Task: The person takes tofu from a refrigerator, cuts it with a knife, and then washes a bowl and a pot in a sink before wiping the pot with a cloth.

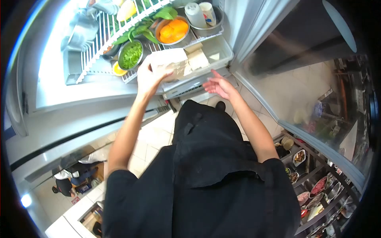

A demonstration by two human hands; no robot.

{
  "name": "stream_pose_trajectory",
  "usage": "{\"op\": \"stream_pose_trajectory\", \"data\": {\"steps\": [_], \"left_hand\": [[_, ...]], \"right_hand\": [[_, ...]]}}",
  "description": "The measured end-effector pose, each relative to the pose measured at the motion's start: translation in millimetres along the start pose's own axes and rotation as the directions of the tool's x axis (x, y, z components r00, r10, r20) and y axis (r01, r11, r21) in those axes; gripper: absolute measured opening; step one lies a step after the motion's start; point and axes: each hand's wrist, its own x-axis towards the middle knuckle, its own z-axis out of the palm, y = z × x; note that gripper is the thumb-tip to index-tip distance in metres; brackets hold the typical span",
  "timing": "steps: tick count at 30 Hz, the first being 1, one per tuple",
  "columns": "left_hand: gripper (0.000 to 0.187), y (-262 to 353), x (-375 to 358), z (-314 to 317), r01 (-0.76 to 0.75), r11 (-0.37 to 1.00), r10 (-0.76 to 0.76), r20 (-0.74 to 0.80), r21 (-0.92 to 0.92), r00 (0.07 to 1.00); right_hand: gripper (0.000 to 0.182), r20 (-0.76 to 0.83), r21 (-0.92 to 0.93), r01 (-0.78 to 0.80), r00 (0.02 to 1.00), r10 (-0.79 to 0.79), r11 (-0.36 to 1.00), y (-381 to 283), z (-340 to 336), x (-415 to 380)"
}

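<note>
A clear plastic container sits at the front of the fridge shelf, holding pale, blocky pieces that may be wrapped. My left hand is closed round its left end, thumb along the near side; some fingers are hidden. Just in front of the container's right part, my right hand is open with fingers spread, apparently holding nothing. Behind the container stands a metal bowl of orange, rounded pieces. To the left, another metal bowl holds chopped greens.
A metal pot with two white containers stands at the back right. Leafy greens lie by the wire rack. The open glass door is on my right, and food trays lie beyond it. Another person is at lower left.
</note>
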Motion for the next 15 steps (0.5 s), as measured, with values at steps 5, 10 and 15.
{"op": "stream_pose_trajectory", "data": {"steps": [5,10,15], "left_hand": [[0.065,-98.1,-91.7,-20.8,0.16,0.212,-0.254,0.104,-0.964,0.962],[0.071,-119.8,-130.6,-1.3,0.181,-0.065,-0.125,0.188,-0.981,0.974],[0.064,-101.3,-129.9,16.5,0.212,-0.207,-0.086,0.233,-0.955,0.969]], "right_hand": [[0.039,0.097,0.315,-0.025,0.995,-0.006,0.949,-2.3,4.2,42.8],[0.064,0.072,0.257,0.075,0.993,-0.097,0.964,-2.4,20.9,65.4],[0.061,-0.012,-0.195,0.044,0.999,-0.047,0.98,-5.2,-11.3,66.0]]}}
